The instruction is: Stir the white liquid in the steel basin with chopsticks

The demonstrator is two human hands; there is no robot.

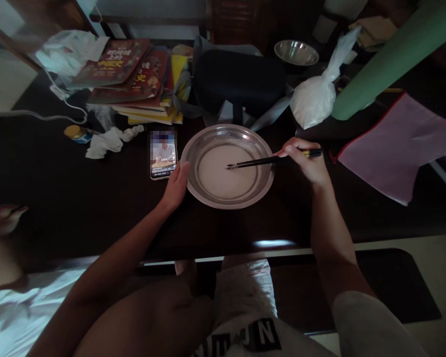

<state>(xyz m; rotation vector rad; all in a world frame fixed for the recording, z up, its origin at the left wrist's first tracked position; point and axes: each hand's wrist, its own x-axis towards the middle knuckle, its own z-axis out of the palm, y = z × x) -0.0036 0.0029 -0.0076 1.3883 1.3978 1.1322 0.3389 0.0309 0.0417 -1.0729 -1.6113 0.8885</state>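
Observation:
A wide steel bowl (264,150) sits on the dark table and holds a pale, milky liquid. My left hand (176,186) grips the bowl's left rim. My right hand (306,161) holds a pair of dark chopsticks (258,161) whose tips rest in the liquid near the bowl's middle.
A lit phone (163,153) lies just left of the bowl. Behind it are stacked books (134,79), crumpled tissue (109,141), a small jar (76,133), a black bag (238,79), a tied plastic bag of white powder (314,99), a second steel bowl (296,52) and a pink cloth (397,144).

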